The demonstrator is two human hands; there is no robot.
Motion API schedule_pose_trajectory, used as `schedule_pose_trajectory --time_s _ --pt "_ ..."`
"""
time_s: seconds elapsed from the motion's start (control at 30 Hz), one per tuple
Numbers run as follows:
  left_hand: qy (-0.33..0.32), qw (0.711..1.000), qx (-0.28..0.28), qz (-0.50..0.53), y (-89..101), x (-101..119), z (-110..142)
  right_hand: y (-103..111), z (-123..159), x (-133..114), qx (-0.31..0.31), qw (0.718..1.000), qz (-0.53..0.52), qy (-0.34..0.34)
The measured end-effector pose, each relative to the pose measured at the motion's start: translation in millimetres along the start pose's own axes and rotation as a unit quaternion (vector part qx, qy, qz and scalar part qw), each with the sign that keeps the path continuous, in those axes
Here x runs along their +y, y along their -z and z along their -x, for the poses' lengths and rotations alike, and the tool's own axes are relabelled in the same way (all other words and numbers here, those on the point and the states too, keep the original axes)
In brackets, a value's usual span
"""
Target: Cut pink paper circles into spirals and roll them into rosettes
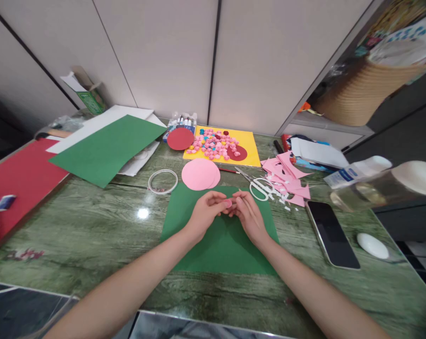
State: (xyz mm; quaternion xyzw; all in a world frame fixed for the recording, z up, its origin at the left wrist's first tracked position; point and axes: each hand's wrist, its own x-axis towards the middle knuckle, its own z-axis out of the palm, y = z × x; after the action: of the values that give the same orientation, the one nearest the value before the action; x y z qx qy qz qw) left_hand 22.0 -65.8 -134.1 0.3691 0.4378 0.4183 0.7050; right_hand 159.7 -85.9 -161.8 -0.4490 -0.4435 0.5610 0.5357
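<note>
The left fingers [215,195] pinch a small pink piece [229,203] over the green sheet [223,254] on the tabletop [117,221], while the right fingers [245,197] curl beside it, their grip unclear, near white-handled scissors [258,189].

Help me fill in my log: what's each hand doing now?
Left hand: closed on a small pink piece.
Right hand: fingers curled beside it; whether they grip anything can't be told.
</note>
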Motion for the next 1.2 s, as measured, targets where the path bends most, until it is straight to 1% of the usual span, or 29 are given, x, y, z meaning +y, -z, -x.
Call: schedule_pose_trajectory --time_s 0.1,0.2,0.4,0.5,0.63,0.87,0.97,1.1,1.2 --pt "-0.009 0.999 -0.001 0.035 -0.9 -2 0 0 0 1 0.000 1.000 -0.003 -0.003" --pt "-0.020 0.999 -0.007 0.047 -0.5 -4 -1 1 0 1 0.000 1.000 -0.002 -0.002" --pt "-0.055 0.998 -0.014 0.013 2.4 -7 -3 0 0 1 -0.003 1.000 -0.002 0.000" --pt "-0.056 0.998 -0.017 -0.004 3.0 -5 -2 1 0 1 -0.004 1.000 -0.001 0.000" --pt "-0.051 0.999 -0.015 -0.002 3.6 -2 0 1 0 1 -0.005 1.000 0.000 0.000" --pt "-0.089 0.996 0.000 -0.007 8.5 5 1 0 -1 0 -0.001 1.000 -0.005 -0.006" --pt "-0.093 0.996 0.003 0.006 13.0 6 -4 0 -1 0 0.002 1.000 -0.002 -0.011" --pt "-0.077 0.997 -0.002 -0.003 19.1 1 -17 0 -1 0 0.002 1.000 -0.002 -0.009" --pt "-0.102 0.994 0.012 -0.035 21.1 -5 -25 0 -1 1 0.005 1.000 -0.003 -0.008"
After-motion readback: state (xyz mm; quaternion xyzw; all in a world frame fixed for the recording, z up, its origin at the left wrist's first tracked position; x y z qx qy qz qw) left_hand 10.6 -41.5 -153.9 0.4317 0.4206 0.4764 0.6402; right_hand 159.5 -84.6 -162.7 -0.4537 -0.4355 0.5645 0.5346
